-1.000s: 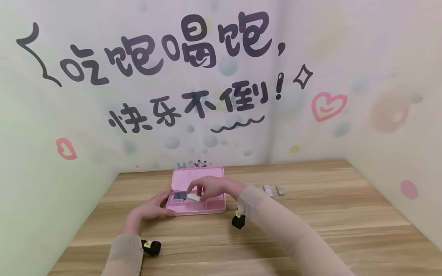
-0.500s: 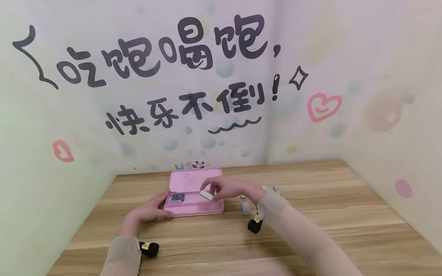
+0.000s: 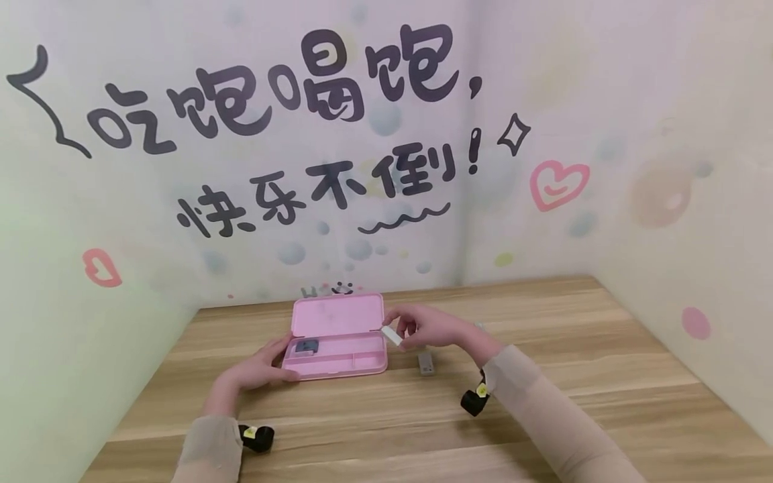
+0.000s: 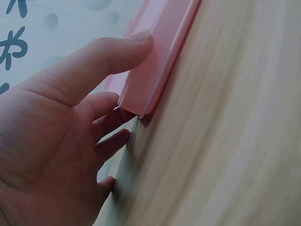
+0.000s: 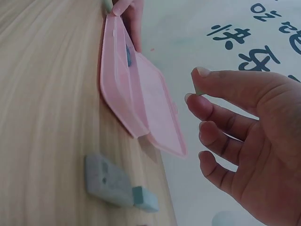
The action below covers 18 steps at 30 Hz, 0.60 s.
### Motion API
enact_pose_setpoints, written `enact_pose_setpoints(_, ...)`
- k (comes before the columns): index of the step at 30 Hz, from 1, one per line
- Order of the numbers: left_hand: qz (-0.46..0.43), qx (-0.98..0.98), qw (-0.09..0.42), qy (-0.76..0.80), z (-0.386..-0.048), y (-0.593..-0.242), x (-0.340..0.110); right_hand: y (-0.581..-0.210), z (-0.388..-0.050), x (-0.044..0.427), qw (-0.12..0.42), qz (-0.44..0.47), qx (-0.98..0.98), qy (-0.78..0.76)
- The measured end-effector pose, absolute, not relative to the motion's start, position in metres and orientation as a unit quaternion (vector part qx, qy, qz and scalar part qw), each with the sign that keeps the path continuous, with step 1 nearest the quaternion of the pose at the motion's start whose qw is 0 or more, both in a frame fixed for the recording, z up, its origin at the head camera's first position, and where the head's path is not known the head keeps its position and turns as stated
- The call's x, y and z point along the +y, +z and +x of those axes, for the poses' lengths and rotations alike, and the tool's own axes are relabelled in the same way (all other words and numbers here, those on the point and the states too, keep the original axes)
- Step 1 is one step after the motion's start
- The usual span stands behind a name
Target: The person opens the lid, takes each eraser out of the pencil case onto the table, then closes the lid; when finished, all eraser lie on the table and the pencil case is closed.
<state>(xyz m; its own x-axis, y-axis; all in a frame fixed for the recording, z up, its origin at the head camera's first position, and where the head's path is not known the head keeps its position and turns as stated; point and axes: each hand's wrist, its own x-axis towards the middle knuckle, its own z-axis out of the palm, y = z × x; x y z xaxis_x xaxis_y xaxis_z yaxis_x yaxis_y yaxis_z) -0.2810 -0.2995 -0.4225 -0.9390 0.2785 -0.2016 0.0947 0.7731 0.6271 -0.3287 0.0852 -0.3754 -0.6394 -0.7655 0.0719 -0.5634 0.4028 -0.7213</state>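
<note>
A pink pencil case (image 3: 338, 365) lies with its lid raised at the back of the table. My left hand (image 3: 261, 367) holds its left end; in the left wrist view the thumb (image 4: 136, 49) presses the front wall and the fingers reach round the end. Between thumb and fingertips my right hand (image 3: 431, 327) pinches a small white eraser (image 3: 391, 335), above the table just right of the case. Only a thin edge of that eraser (image 5: 196, 84) shows in the right wrist view. A dark blue-grey item (image 3: 306, 346) sits in the case's rear left compartment; its kind is unclear.
A grey eraser-like block (image 3: 426, 363) lies right of the case. Beside it in the right wrist view is a smaller pale blue-green block (image 5: 145, 199). Another small thing is mostly hidden behind my right wrist. A printed wall (image 3: 338, 201) stands behind the table.
My right hand has carried the white eraser rightward, from over the case's rear compartment to beyond its right edge. The left hand stays at the case, and the head view has shifted slightly.
</note>
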Motion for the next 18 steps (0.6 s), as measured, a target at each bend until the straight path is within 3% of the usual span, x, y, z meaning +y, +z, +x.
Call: enact_pose_setpoints(18,0.109,0.929,0.143,0.323,-0.281,-0.423,-0.300,-0.397,-0.312,0.143,0.089,-0.349,0.852,-0.380)
